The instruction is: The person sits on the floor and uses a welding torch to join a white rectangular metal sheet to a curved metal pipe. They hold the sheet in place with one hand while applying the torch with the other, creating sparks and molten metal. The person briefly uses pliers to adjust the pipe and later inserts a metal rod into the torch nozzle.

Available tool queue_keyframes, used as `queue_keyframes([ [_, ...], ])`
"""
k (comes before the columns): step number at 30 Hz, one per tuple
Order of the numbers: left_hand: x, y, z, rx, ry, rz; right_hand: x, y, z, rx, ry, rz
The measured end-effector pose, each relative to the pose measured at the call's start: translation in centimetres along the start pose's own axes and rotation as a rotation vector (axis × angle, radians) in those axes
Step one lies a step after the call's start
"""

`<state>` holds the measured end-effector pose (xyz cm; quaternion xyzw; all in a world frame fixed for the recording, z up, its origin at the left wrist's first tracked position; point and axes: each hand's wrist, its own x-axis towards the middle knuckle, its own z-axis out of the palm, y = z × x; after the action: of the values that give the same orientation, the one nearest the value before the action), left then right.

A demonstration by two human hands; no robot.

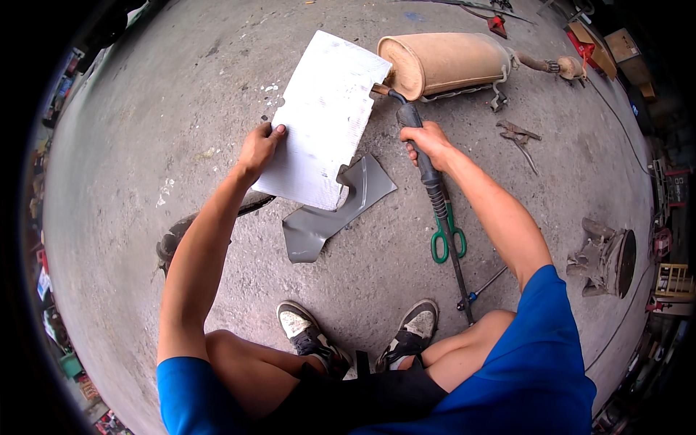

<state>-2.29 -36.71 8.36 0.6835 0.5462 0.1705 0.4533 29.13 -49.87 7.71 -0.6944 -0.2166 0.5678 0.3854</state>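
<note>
My left hand [262, 149] grips the left edge of a white cardboard-like sheet [319, 116], thumb on its face. The sheet is tilted up, with a ragged notch low on its right side. My right hand [428, 143] is wrapped round the black handle of a welding torch [409, 116], whose cable runs back past my right knee. The torch's bent neck points at the sheet's right edge, beside the round end of a tan, dusty muffler [457, 61]. What the tip touches, I cannot make out. Beneath the sheet lies a cut grey metal piece [341, 214].
Green-handled snips [439, 246] lie partly under the torch cable. Locking pliers [520, 138] rest on the concrete floor at right. Farther right sits a dirty round metal part [605, 257]. A dark object [174, 235] is partly behind my left forearm. Cardboard boxes [627, 54] stand back right.
</note>
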Motion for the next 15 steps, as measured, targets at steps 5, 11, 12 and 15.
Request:
queue_keyframes([
  [5, -0.04, 0.06, 0.08, 0.028, -0.025, 0.004, -0.04, -0.04, 0.09, 0.003, -0.004, -0.003],
  [11, -0.13, 0.12, 0.29, 0.026, -0.025, 0.027, 0.2, 0.23, -0.37, 0.023, -0.01, 0.004],
  [12, -0.25, 0.17, 0.26, 0.015, -0.027, 0.027, 0.09, 0.13, -0.3, 0.025, -0.011, 0.006],
  [15, -0.39, 0.25, 0.28, -0.002, -0.025, 0.033, -0.35, -0.18, -0.21, 0.023, 0.005, 0.011],
])
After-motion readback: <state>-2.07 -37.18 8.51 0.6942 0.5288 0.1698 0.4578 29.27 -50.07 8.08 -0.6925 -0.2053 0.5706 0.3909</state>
